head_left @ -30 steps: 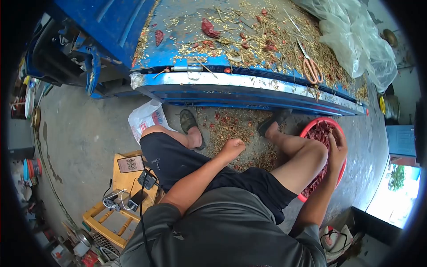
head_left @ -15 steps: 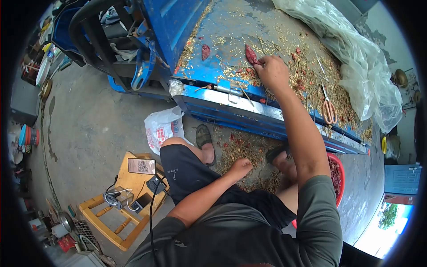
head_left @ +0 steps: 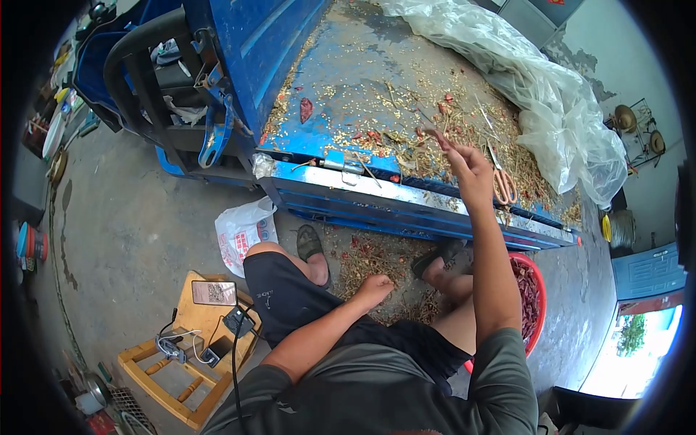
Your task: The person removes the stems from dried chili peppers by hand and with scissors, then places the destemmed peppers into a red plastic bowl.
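My right hand (head_left: pixel 471 170) pinches a dried red chili pepper (head_left: pixel 439 138) by one end, raised over the littered blue truck bed (head_left: pixel 362 80). Just beyond that hand lie scissors (head_left: pixel 505 187) with orange handles. Another dried chili (head_left: pixel 306 110) rests farther left on the bed among scattered seeds and stalks. My left hand (head_left: pixel 375 290) is closed in a loose fist by my knees, above the floor debris; its palm side is hidden, so anything inside cannot be seen. Beside my right leg, a red basin (head_left: pixel 541 319) contains many dried chilies (head_left: pixel 526 297).
Clear plastic sheeting (head_left: pixel 493 65) is bunched along the bed's far side. A white plastic bag (head_left: pixel 239 235) sits on the floor near my foot. To the left, a wooden stool (head_left: pixel 177 395) carries a phone (head_left: pixel 214 293), cables and small devices. Stalks (head_left: pixel 370 264) litter the floor.
My right hand has lifted the chili off the bed and brought it right, nearer the scissors. The left fist looks unchanged. The whole view has shifted slightly.
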The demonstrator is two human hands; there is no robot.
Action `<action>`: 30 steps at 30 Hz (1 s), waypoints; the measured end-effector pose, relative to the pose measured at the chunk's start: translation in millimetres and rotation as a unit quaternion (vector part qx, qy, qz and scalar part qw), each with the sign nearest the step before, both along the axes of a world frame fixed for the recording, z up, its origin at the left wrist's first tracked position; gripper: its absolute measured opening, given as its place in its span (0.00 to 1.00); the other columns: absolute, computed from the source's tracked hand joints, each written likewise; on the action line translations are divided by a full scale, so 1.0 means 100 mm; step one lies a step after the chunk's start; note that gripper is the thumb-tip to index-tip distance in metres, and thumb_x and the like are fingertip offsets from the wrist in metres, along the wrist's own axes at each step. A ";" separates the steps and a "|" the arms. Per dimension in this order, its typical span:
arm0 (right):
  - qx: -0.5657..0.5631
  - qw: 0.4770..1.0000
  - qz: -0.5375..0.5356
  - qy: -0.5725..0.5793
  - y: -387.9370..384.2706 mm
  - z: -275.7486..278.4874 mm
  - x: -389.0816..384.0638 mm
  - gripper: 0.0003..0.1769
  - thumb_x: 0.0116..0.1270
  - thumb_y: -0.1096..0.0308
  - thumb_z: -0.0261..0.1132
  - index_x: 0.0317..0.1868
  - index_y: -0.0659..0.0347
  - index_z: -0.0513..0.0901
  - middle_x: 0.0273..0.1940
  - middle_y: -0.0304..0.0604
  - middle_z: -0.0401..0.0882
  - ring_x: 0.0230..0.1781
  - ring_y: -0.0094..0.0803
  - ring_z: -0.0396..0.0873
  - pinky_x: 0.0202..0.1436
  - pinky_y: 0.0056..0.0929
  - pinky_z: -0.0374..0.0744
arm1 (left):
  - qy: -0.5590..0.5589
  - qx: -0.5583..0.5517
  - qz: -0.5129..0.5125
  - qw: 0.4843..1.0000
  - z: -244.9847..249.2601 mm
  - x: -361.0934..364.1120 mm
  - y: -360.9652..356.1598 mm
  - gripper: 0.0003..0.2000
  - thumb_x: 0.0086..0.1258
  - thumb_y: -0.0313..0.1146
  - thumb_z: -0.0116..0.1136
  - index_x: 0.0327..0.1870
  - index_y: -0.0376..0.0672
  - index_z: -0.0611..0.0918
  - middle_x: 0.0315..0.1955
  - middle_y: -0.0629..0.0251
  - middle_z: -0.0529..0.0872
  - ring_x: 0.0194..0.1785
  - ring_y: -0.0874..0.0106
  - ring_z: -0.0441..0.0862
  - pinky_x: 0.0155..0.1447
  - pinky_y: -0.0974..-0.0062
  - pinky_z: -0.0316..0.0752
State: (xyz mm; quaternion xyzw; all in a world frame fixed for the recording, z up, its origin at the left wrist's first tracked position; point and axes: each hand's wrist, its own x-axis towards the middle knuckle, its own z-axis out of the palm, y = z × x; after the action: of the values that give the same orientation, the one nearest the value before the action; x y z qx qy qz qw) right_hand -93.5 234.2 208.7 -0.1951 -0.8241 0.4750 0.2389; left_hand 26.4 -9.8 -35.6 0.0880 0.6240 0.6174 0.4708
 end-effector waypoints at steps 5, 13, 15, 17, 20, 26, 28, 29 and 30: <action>-0.108 0.993 0.049 0.001 -0.08 0.16 0.92 0.09 0.70 0.67 0.68 0.45 0.63 0.85 0.37 0.33 0.81 0.36 0.17 0.74 0.38 0.18 0.72 | -0.005 -0.009 -0.004 1.000 -0.25 0.05 0.02 0.06 0.69 0.32 0.61 0.38 0.39 0.85 0.29 0.70 0.84 0.34 0.80 0.78 0.40 0.77 0.72; -0.113 0.875 0.362 -0.301 -0.28 -0.95 2.27 0.12 0.70 0.63 0.69 0.48 0.61 0.86 0.36 0.38 0.85 0.38 0.25 0.82 0.44 0.27 0.78 | 0.041 -0.041 -0.011 0.998 -0.28 0.07 0.11 0.07 0.66 0.30 0.60 0.37 0.36 0.85 0.28 0.67 0.84 0.33 0.78 0.79 0.38 0.75 0.73; -0.141 0.849 0.388 -0.331 -0.47 -1.27 2.31 0.12 0.71 0.62 0.68 0.48 0.61 0.86 0.37 0.37 0.86 0.38 0.24 0.83 0.44 0.26 0.79 | 0.048 -0.041 -0.019 0.998 -0.24 0.09 0.15 0.07 0.67 0.30 0.60 0.37 0.35 0.84 0.28 0.67 0.84 0.33 0.78 0.79 0.37 0.75 0.74; -0.128 0.853 0.387 -0.325 -0.69 -1.55 2.26 0.12 0.72 0.62 0.67 0.48 0.61 0.86 0.37 0.37 0.86 0.39 0.24 0.83 0.44 0.25 0.79 | 0.053 -0.043 -0.027 0.997 -0.25 0.12 0.14 0.07 0.67 0.30 0.59 0.38 0.35 0.84 0.28 0.68 0.84 0.32 0.78 0.79 0.37 0.75 0.74; -0.371 0.803 0.329 -0.332 -0.92 -1.86 2.14 0.11 0.73 0.66 0.66 0.50 0.62 0.85 0.41 0.35 0.86 0.42 0.20 0.81 0.46 0.22 0.79 | -0.042 -0.028 -0.005 0.999 -0.28 0.05 0.06 0.07 0.68 0.30 0.58 0.37 0.36 0.84 0.29 0.67 0.84 0.31 0.78 0.79 0.35 0.75 0.75; -0.358 0.871 0.305 -0.144 -1.23 -2.21 2.06 0.09 0.72 0.67 0.67 0.48 0.62 0.85 0.39 0.34 0.86 0.36 0.16 0.81 0.37 0.19 0.79 | -0.046 -0.006 0.088 0.995 -0.23 -0.14 -0.05 0.08 0.72 0.30 0.55 0.36 0.38 0.84 0.28 0.66 0.84 0.29 0.77 0.79 0.31 0.78 0.73; -0.372 0.867 0.263 -0.199 -1.22 -2.03 2.01 0.09 0.71 0.67 0.68 0.47 0.63 0.85 0.38 0.35 0.86 0.34 0.17 0.82 0.36 0.20 0.80 | -0.070 -0.006 0.088 0.994 -0.26 -0.17 -0.04 0.08 0.72 0.30 0.55 0.35 0.38 0.84 0.28 0.66 0.84 0.29 0.77 0.79 0.31 0.78 0.73; -0.385 0.858 0.225 -0.256 -1.22 -1.96 1.99 0.09 0.70 0.67 0.69 0.46 0.63 0.85 0.36 0.36 0.86 0.32 0.19 0.82 0.35 0.20 0.81 | -0.094 -0.006 0.093 0.991 -0.27 -0.19 -0.03 0.08 0.72 0.30 0.54 0.35 0.38 0.84 0.28 0.66 0.84 0.29 0.78 0.79 0.32 0.78 0.74; -0.386 0.858 0.222 -0.255 -1.23 -2.00 1.99 0.09 0.70 0.67 0.69 0.46 0.63 0.85 0.36 0.36 0.86 0.32 0.19 0.82 0.35 0.20 0.81 | -0.095 -0.007 0.090 0.991 -0.24 -0.18 -0.03 0.08 0.72 0.30 0.54 0.35 0.38 0.84 0.28 0.66 0.84 0.29 0.78 0.79 0.32 0.78 0.74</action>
State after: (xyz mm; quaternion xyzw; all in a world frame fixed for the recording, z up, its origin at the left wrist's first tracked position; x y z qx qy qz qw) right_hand 105.6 111.7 9.2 -0.1981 -0.6283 0.7290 -0.1861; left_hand 8.3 -12.3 -59.2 -0.0305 0.5862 0.6587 0.4707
